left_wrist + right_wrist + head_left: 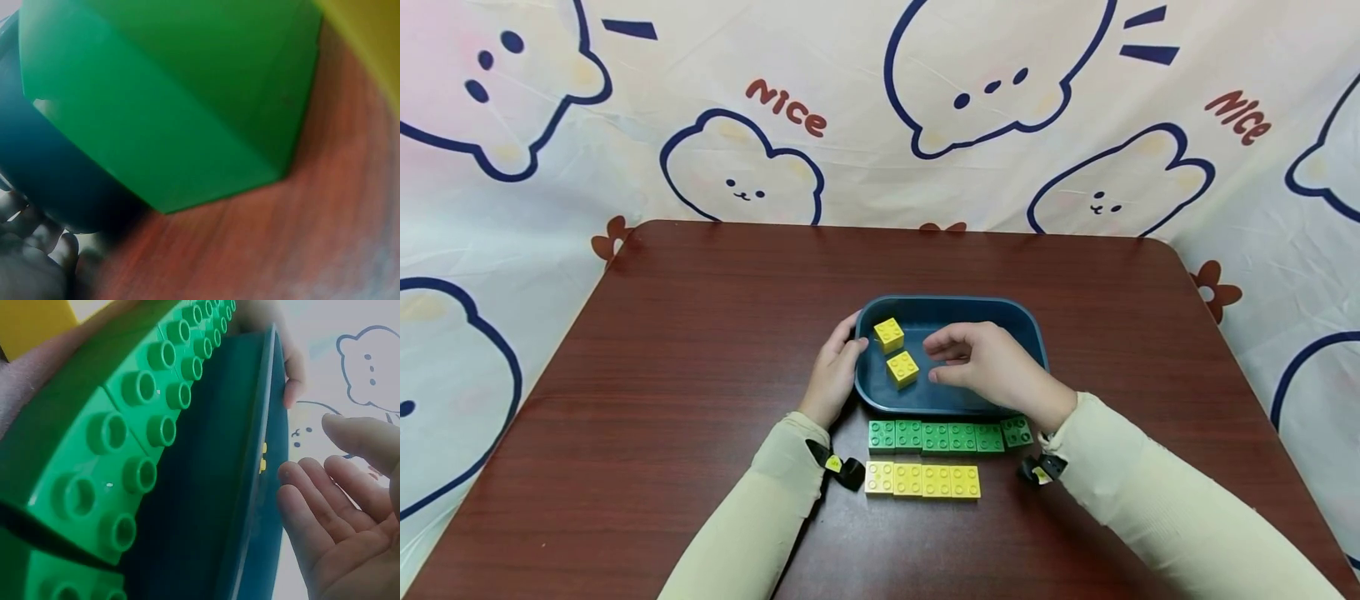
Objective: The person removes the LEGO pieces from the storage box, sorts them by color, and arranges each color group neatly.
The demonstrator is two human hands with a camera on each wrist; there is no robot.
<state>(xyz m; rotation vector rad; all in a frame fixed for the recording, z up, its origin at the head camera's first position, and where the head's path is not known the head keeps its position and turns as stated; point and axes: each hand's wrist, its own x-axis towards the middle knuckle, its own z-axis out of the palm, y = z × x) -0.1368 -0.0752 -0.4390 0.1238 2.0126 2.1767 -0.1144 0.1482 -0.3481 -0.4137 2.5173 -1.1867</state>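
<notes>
A dark blue tray (951, 398) lies on the table, holding two yellow blocks, one block (889, 334) behind the other block (902, 370). My left hand (830, 373) grips its left end, thumb over the rim and fingers along the outside. Above the tray's right half hovers my right hand (992, 364), its fingers spread loosely with nothing between them. The right wrist view shows that same hand (350, 531) beyond the tray wall (206, 462), palm bare. In front of the tray runs a row of green blocks (936, 437); nearer still is a row of yellow blocks (922, 481).
The brown table (662, 375) stretches out on both sides of the tray. A patterned cloth (865, 183) hangs behind it and at its sides. The rightmost green block (1017, 431) sits slightly askew beside my right wrist. A green block (169, 112) fills much of the left wrist view.
</notes>
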